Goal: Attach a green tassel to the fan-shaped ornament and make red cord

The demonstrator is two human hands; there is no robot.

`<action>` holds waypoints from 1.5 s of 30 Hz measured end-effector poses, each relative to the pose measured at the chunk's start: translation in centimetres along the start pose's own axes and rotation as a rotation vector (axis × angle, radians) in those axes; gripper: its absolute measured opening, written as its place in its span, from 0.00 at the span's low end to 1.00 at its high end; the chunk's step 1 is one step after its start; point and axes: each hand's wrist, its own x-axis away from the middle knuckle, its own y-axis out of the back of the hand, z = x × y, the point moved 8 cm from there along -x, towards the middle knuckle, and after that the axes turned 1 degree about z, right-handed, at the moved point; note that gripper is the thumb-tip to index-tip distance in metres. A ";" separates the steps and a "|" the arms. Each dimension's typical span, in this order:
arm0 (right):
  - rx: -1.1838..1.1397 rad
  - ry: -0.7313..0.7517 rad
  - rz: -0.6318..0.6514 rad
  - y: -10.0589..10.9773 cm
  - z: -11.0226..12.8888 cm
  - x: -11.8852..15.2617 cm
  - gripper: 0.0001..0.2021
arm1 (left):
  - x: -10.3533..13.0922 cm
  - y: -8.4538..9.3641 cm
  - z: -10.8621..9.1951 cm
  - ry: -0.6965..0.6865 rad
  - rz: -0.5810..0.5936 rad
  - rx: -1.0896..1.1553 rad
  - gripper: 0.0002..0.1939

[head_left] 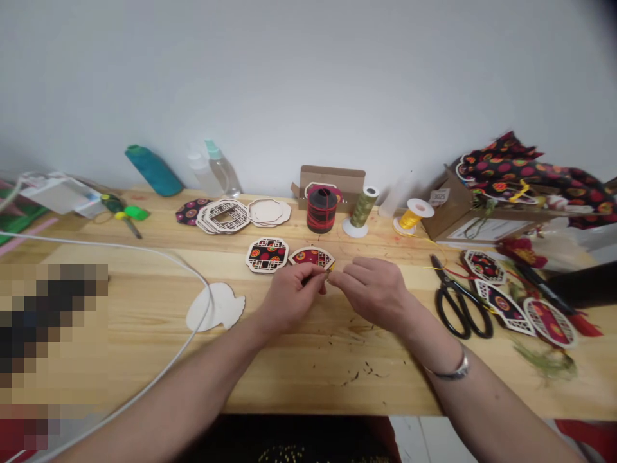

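Note:
My left hand (295, 294) and my right hand (373, 290) meet over the middle of the wooden table, fingertips nearly touching. Both are closed in a pinch. Between them shows a tiny bit of yellow, too small to make out. Just behind the fingertips lies a fan-shaped wooden ornament (311, 256) with dark red patterned cloth, partly covered by my left hand. To its left is an octagonal ornament (267, 254) with black and red cloth. A silver bracelet (456, 366) is round my right wrist.
Black scissors (460, 302) and finished ornaments (549, 320) lie at the right, before a cardboard box (448, 199). Spools of red-black (321, 211), green (364, 207) and yellow thread (409, 217) stand behind. A white cable (168, 251) crosses the left side near a white cutout (205, 308).

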 end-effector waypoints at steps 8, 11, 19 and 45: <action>-0.240 -0.156 -0.018 -0.2 -2.5 0.2 0.10 | 0.5 -1.5 -0.9 -0.085 0.170 0.041 0.11; -0.471 -0.331 0.002 -1.6 -4.1 0.7 0.09 | 0.4 -0.9 -0.8 -0.038 0.102 0.112 0.09; -0.717 -0.501 0.133 -3.3 -4.1 1.3 0.10 | 0.1 0.7 -0.1 0.058 -0.083 0.173 0.09; -0.666 -0.381 0.185 -3.1 -2.8 1.0 0.11 | 0.2 0.6 0.8 0.133 -0.127 0.191 0.09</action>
